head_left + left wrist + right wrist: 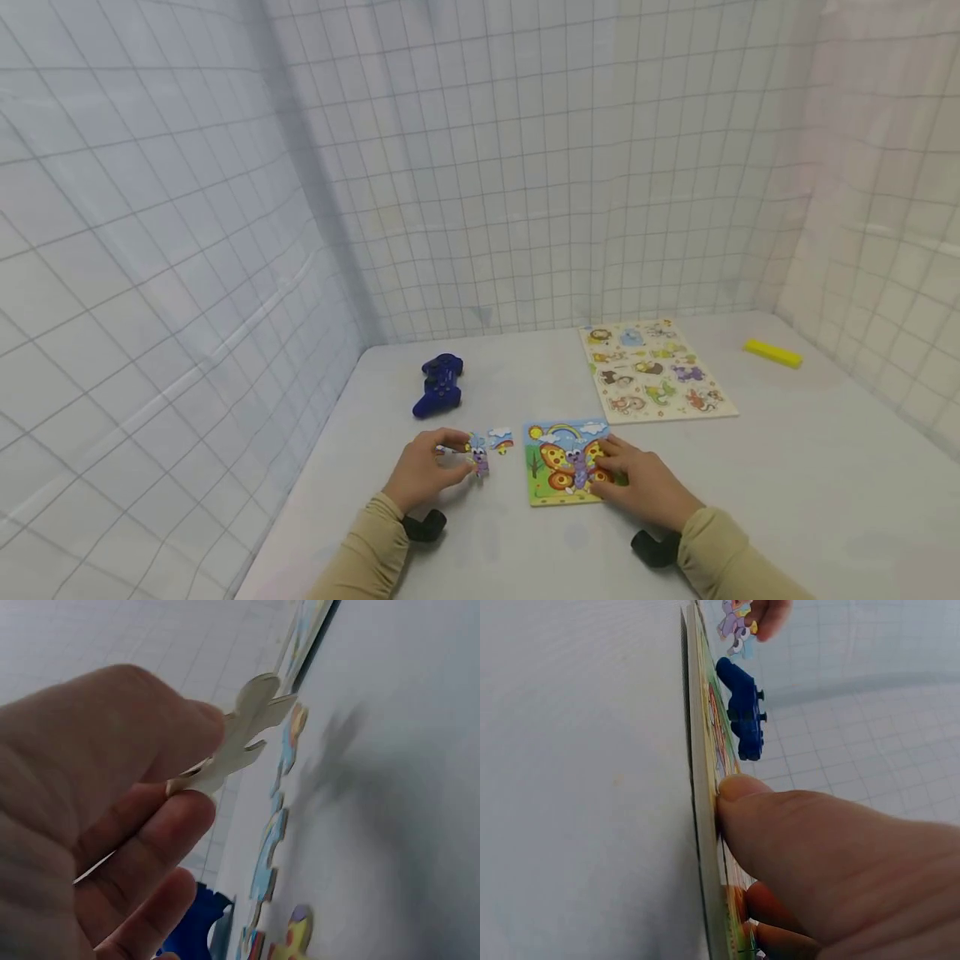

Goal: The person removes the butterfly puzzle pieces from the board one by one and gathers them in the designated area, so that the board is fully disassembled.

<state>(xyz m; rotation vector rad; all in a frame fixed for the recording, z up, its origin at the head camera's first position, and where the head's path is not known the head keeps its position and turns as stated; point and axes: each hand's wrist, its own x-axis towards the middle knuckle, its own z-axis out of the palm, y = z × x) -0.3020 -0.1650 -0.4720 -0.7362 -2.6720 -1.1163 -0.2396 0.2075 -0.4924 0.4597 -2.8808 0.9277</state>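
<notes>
My left hand (423,468) pinches a small jigsaw piece (480,456) between thumb and fingers, above the table. Its printed side shows a purple butterfly body with a face; the left wrist view shows its plain pale back (251,712). More loose pieces (501,438), with blue sky and rainbow print, lie just beyond it. To the right lies a square butterfly picture board (551,475). My right hand (645,482) rests on the board's right side, its thumb (742,787) pressing the printed surface and the other fingers spread over the right wing.
A blue game controller (438,385) lies beyond the left hand. Behind the butterfly board is a larger animal puzzle board (656,371). A yellow bar (773,353) lies at the far right. Grid-patterned white curtains (480,167) enclose the white table (517,375) at the back and sides.
</notes>
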